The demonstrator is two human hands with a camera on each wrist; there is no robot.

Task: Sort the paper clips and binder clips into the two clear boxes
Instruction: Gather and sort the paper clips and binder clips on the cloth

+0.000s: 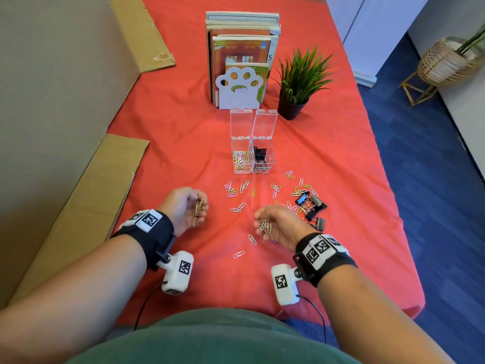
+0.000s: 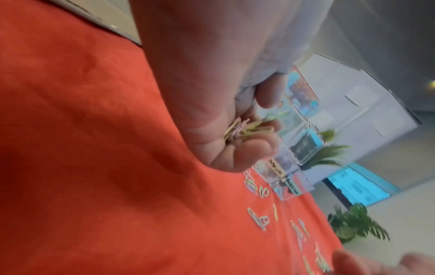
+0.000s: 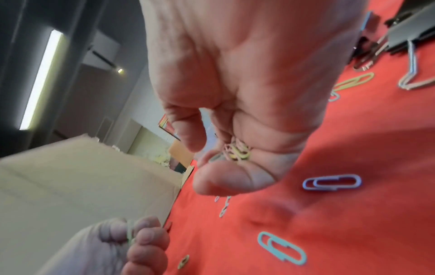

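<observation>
Both hands hang just above the red-covered surface (image 1: 183, 143), each grip closed around a small bunch of paper clips: the left hand (image 1: 183, 207) on its bunch (image 1: 198, 207), the right hand (image 1: 278, 227) on another (image 1: 265, 226). Loose paper clips (image 1: 237, 191) and black binder clips (image 1: 313, 206) lie scattered before two open clear boxes (image 1: 252, 156), one holding paper clips, the other binder clips.
</observation>
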